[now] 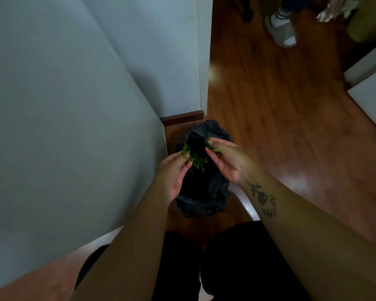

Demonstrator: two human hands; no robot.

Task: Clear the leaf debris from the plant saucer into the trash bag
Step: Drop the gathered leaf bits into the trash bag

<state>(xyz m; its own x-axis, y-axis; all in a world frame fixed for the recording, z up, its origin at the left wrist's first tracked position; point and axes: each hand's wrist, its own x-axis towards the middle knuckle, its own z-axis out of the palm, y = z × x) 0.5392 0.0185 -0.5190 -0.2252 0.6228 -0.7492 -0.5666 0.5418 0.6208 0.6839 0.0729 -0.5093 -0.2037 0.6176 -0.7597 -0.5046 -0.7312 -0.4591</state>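
A black trash bag (pixel 201 192) stands open on the wooden floor in the corner by the wall. Both my hands hover right above its mouth. My left hand (pixel 173 172) pinches a few green leaf bits at its fingertips. My right hand (pixel 227 161) also has small green scraps stuck at its fingertips. Loose green leaf debris (pixel 197 160) hangs or falls between the two hands, over the dark inside of the bag. The plant saucer is not in view.
A pale wall (pixel 74 105) fills the left side, with a corner and a brown skirting board (pixel 182 119) just behind the bag. Another person's foot in a grey slipper (pixel 280 29) stands far back on the wooden floor (pixel 280 116). White furniture (pixel 371 94) is at the right edge.
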